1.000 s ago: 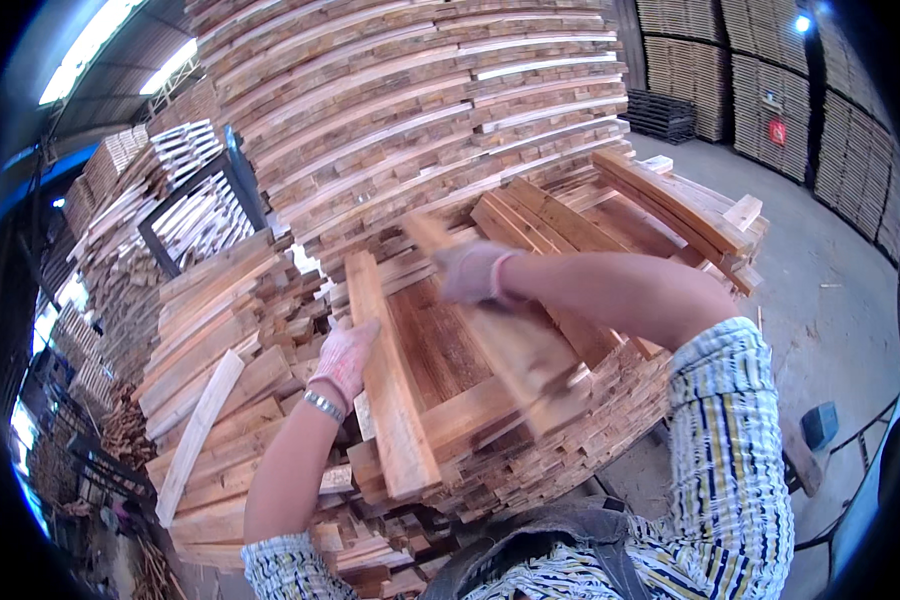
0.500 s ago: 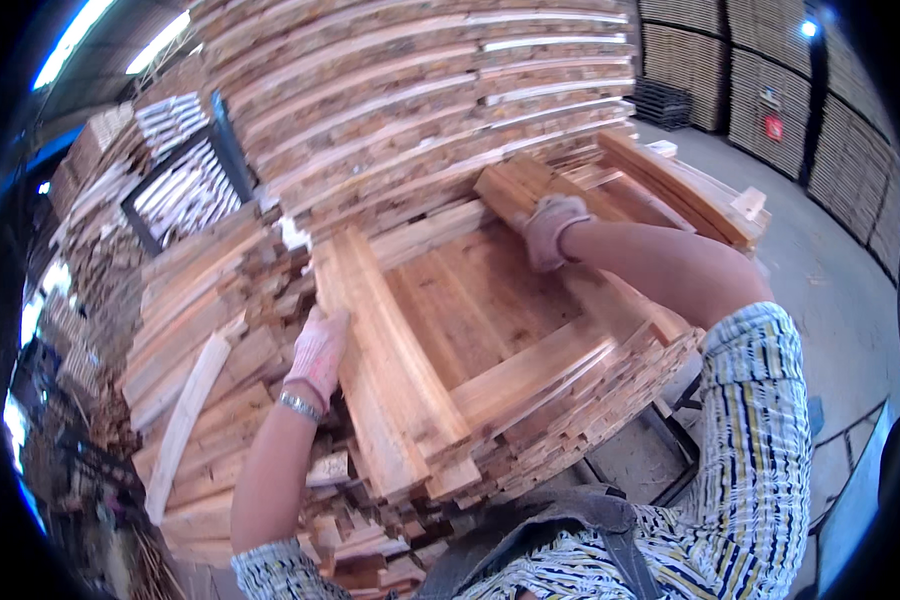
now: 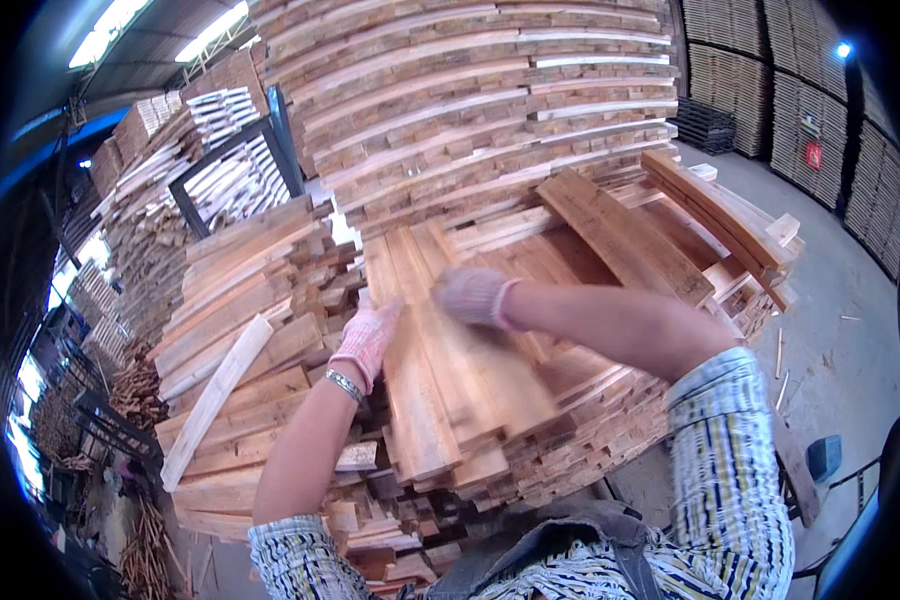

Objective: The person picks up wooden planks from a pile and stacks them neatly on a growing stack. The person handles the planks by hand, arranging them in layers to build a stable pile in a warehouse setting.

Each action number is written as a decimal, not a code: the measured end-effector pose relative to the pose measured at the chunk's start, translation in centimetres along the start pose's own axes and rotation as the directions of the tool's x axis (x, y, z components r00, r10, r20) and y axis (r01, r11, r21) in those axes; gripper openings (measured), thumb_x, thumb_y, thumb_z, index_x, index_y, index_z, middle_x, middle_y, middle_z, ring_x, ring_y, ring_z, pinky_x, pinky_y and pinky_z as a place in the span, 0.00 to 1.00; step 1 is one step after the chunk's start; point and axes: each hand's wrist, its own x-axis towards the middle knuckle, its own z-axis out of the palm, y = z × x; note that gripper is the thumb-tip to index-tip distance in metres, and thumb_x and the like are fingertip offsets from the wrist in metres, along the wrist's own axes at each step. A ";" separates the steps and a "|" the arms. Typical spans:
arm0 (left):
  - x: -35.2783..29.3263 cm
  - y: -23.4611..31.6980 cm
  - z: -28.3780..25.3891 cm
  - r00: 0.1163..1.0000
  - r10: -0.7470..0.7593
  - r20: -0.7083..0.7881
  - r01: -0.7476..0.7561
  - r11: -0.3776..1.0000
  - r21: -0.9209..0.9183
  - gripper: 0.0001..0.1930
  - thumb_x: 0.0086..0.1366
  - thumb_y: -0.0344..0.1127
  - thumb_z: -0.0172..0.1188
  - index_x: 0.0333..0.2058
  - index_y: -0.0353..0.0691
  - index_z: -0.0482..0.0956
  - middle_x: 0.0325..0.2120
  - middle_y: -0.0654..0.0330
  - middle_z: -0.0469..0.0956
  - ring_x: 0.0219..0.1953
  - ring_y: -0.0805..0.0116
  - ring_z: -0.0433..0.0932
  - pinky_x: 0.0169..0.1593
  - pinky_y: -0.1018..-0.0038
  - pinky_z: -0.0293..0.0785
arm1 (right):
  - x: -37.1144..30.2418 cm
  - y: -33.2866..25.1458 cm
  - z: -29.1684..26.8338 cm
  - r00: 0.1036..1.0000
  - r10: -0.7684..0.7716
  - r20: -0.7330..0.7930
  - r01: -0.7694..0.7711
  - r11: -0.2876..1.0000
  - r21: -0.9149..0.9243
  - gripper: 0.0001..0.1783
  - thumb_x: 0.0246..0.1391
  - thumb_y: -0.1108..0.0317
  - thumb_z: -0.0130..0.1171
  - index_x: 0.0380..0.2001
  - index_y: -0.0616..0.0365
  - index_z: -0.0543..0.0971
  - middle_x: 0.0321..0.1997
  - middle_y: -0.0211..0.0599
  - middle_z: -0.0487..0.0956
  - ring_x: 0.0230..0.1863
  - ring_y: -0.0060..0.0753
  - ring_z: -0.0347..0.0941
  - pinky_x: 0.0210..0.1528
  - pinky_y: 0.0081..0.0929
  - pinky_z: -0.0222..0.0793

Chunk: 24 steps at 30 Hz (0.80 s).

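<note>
My left hand [image 3: 368, 338], in a pinkish knit glove, grips the outer edge of a pale wooden board [image 3: 410, 390] at the left of the stack in front of me. Its thumb lies over the board's top. My right hand [image 3: 478, 298], gloved too and smeared by motion, is closed at the right edge of another wooden board [image 3: 500, 385]. That board is blurred and lies right beside the left ones; the right fingertips are hidden. Farther right, a darker wooden board [image 3: 625, 235] lies aslant over the stack, untouched.
A tall stack of timber [image 3: 490, 100] rises behind the boards. More planks [image 3: 240, 330] are piled at the left, with a loose pale strip [image 3: 215, 405] on top. Long boards [image 3: 715, 225] jut out at the right. A blue object [image 3: 824, 458] is on the floor.
My right hand has swept left from the darker board at the right to beside my left hand, and a board has shifted left with it. My left hand keeps its hold.
</note>
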 end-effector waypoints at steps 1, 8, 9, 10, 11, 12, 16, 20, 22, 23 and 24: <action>0.4 -0.2 -0.1 1.000 0.017 0.021 -0.014 0.992 -0.128 0.27 0.66 0.50 0.55 0.54 0.34 0.70 0.42 0.50 0.79 0.44 0.60 0.79 0.48 0.62 0.75 | 0.7 -0.3 0.4 0.998 0.020 0.056 -0.021 1.000 0.016 0.15 0.57 0.70 0.50 0.40 0.66 0.82 0.50 0.55 0.80 0.52 0.47 0.79 0.49 0.35 0.76; 1.6 -2.7 -1.7 0.999 -0.004 0.047 0.006 0.998 -0.058 0.28 0.64 0.45 0.60 0.57 0.34 0.70 0.49 0.52 0.78 0.49 0.65 0.77 0.51 0.69 0.73 | -0.2 -2.8 0.9 0.832 0.532 0.157 -0.470 0.527 0.708 0.27 0.56 0.55 0.48 0.53 0.64 0.75 0.50 0.64 0.78 0.54 0.60 0.75 0.58 0.45 0.69; 2.1 -2.1 -1.4 0.996 0.030 0.079 -0.009 0.969 -0.248 0.25 0.65 0.44 0.59 0.56 0.35 0.72 0.46 0.55 0.79 0.46 0.66 0.78 0.48 0.70 0.74 | 0.5 -1.6 1.0 0.857 0.505 0.099 -0.404 0.540 0.738 0.28 0.58 0.53 0.47 0.53 0.64 0.73 0.50 0.64 0.77 0.54 0.61 0.74 0.58 0.46 0.69; 4.0 -3.1 -1.6 0.995 0.045 0.084 -0.020 0.959 -0.282 0.24 0.65 0.43 0.59 0.55 0.35 0.73 0.45 0.56 0.80 0.44 0.67 0.78 0.47 0.70 0.74 | 1.6 -0.3 1.4 0.879 0.476 0.040 -0.335 0.553 0.763 0.28 0.60 0.51 0.46 0.54 0.63 0.72 0.51 0.64 0.77 0.54 0.62 0.74 0.58 0.46 0.68; 6.5 -5.0 -2.1 0.994 0.058 0.095 -0.027 0.953 -0.301 0.23 0.65 0.43 0.59 0.54 0.35 0.73 0.43 0.57 0.80 0.42 0.67 0.78 0.46 0.70 0.75 | 2.1 0.0 1.8 0.890 0.455 0.016 -0.308 0.577 0.757 0.29 0.60 0.51 0.46 0.54 0.64 0.72 0.51 0.64 0.77 0.54 0.61 0.74 0.58 0.45 0.68; 8.3 -5.4 -1.4 0.989 0.079 0.123 -0.035 0.945 -0.324 0.22 0.66 0.43 0.59 0.53 0.35 0.74 0.42 0.58 0.80 0.41 0.67 0.79 0.45 0.70 0.75 | 2.3 0.4 2.4 0.894 0.448 0.001 -0.299 0.596 0.745 0.29 0.60 0.51 0.47 0.54 0.64 0.71 0.51 0.64 0.77 0.55 0.61 0.74 0.59 0.45 0.67; 5.9 -1.6 1.0 0.983 0.144 0.114 -0.090 0.918 -0.386 0.21 0.65 0.48 0.61 0.43 0.34 0.79 0.36 0.59 0.80 0.34 0.69 0.78 0.39 0.70 0.76 | 0.0 3.0 2.2 0.893 0.412 0.180 -0.381 0.481 0.790 0.35 0.59 0.44 0.49 0.59 0.63 0.69 0.55 0.63 0.75 0.60 0.57 0.71 0.62 0.43 0.66; 6.5 -2.2 0.2 0.980 0.178 -0.092 -0.133 0.921 0.366 0.32 0.64 0.49 0.60 0.59 0.33 0.64 0.52 0.45 0.73 0.53 0.53 0.75 0.56 0.58 0.71 | -6.1 6.3 -1.6 0.884 0.465 0.052 -0.384 0.656 0.650 0.48 0.54 0.31 0.53 0.64 0.60 0.63 0.65 0.62 0.68 0.65 0.56 0.66 0.64 0.42 0.63; 5.1 0.9 -0.5 0.954 0.301 0.009 -0.250 0.776 0.579 0.41 0.63 0.56 0.57 0.65 0.36 0.53 0.62 0.39 0.62 0.62 0.42 0.66 0.62 0.52 0.65 | -11.9 10.5 -2.5 0.744 0.666 0.058 -0.667 0.733 0.132 0.52 0.42 0.34 0.63 0.66 0.50 0.64 0.60 0.49 0.74 0.62 0.49 0.70 0.60 0.47 0.68; 4.2 3.1 0.4 0.963 0.252 0.094 -0.260 0.783 0.565 0.41 0.64 0.59 0.54 0.65 0.37 0.54 0.63 0.39 0.60 0.64 0.41 0.63 0.63 0.51 0.62 | -14.9 13.3 -1.8 0.694 0.695 0.189 -0.702 0.711 -0.040 0.49 0.37 0.36 0.66 0.63 0.44 0.70 0.56 0.44 0.76 0.60 0.50 0.71 0.56 0.46 0.70; 3.2 4.7 1.8 0.962 0.205 0.178 -0.270 0.791 0.549 0.40 0.65 0.62 0.51 0.65 0.38 0.55 0.65 0.38 0.58 0.66 0.40 0.60 0.65 0.49 0.60 | -18.3 15.5 -2.0 0.630 0.709 0.315 -0.725 0.683 -0.087 0.43 0.36 0.38 0.68 0.58 0.41 0.76 0.56 0.42 0.77 0.60 0.49 0.71 0.54 0.45 0.72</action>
